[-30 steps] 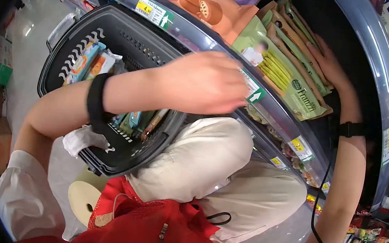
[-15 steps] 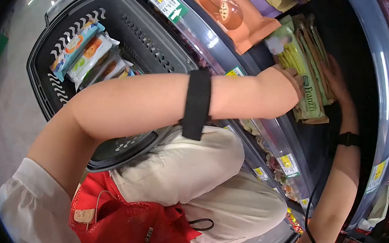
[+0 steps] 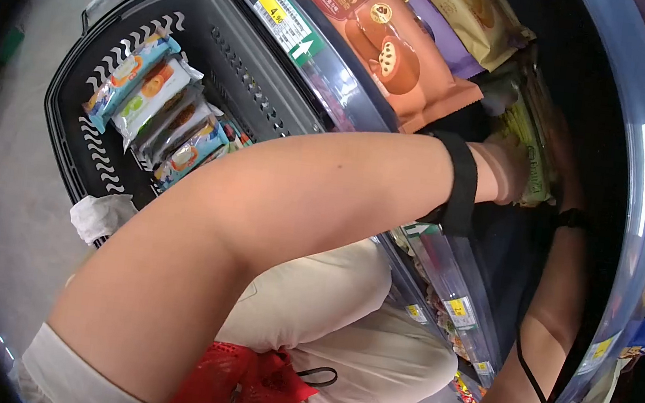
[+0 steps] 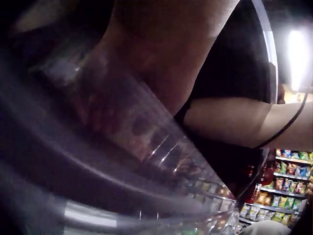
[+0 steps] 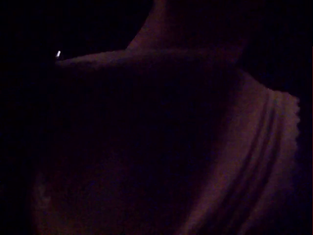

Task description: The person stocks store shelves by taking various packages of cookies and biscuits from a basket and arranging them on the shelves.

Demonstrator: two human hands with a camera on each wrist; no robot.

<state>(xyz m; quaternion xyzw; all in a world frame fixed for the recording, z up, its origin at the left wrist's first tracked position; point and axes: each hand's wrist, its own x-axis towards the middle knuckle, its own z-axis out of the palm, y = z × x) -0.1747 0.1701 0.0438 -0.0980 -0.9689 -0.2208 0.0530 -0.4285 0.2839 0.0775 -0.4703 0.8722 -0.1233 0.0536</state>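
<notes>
Green Franzzi snack packs [image 3: 537, 150] stand in a row on a dark shelf at the right of the head view. My left hand [image 3: 507, 168], blurred, grips the row from its near side. Beyond the packs, my right hand [image 3: 564, 161] reaches along the far side in deep shadow, its fingers mostly hidden. In the left wrist view the left hand [image 4: 142, 63] shows dim and blurred, partly behind a clear plastic shelf lip [image 4: 146, 152]. The right wrist view is very dark, with the zigzag edge of a pack [image 5: 297, 115] at the right.
A black basket [image 3: 261, 75] holding several wrapped snacks [image 3: 167, 100] stands at the left. Orange Sablé [image 3: 387, 50], purple [image 3: 439, 20] and gold packs [image 3: 471, 11] lie on the shelf's left part. A curved clear shelf edge [image 3: 625, 196] rises at the right; a black cable [image 3: 529, 376] hangs by the right forearm.
My left hand has swung from over the basket's edge to the right, onto the green packs. The packs now look more upright. The right hand stays behind them; the head view has shifted.
</notes>
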